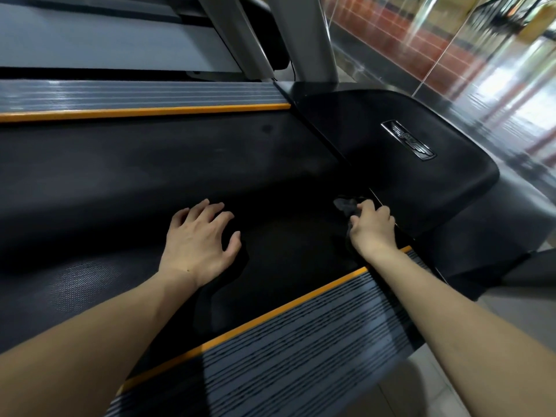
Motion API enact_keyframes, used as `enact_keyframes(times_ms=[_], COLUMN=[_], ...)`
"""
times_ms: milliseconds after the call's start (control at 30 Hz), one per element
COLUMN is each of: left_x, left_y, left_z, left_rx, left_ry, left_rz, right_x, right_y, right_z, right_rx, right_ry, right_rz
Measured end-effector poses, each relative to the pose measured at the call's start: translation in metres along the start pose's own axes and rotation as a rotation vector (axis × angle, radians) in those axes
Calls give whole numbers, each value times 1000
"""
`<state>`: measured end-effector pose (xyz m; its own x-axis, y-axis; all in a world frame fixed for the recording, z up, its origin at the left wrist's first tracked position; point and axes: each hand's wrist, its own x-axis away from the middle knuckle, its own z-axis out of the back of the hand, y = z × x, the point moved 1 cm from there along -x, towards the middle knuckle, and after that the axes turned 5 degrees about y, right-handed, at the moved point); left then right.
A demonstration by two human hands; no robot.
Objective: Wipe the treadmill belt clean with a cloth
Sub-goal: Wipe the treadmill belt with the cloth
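Note:
The black treadmill belt [150,176] runs across the middle of the view between two grey ribbed side rails with orange edges. My right hand [373,228] grips a dark cloth [346,204] bunched on the belt, right where the belt meets the black motor cover [391,152]. My left hand [200,242] rests on the belt with fingers spread, about a hand's width left of the cloth, and holds nothing.
The near side rail [301,341] lies under my forearms, the far rail [135,96] beyond the belt. A grey upright post [304,37] rises at the far end. Another treadmill [90,40] stands behind. Glass panels [451,55] and tiled floor [445,383] are at the right.

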<state>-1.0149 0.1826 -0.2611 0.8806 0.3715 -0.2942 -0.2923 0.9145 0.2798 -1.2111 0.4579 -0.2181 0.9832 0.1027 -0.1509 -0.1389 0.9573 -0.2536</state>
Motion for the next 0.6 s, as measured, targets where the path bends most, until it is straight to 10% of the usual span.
enact_keyframes(times_ms=[600], left_x=[32], left_y=[-42], left_z=[40], left_rx=[-15], left_ry=[-107], left_rz=[94], right_x=[130], right_y=[-116], right_z=[-20], right_rx=[-175], right_ry=[13], right_rz=[337])
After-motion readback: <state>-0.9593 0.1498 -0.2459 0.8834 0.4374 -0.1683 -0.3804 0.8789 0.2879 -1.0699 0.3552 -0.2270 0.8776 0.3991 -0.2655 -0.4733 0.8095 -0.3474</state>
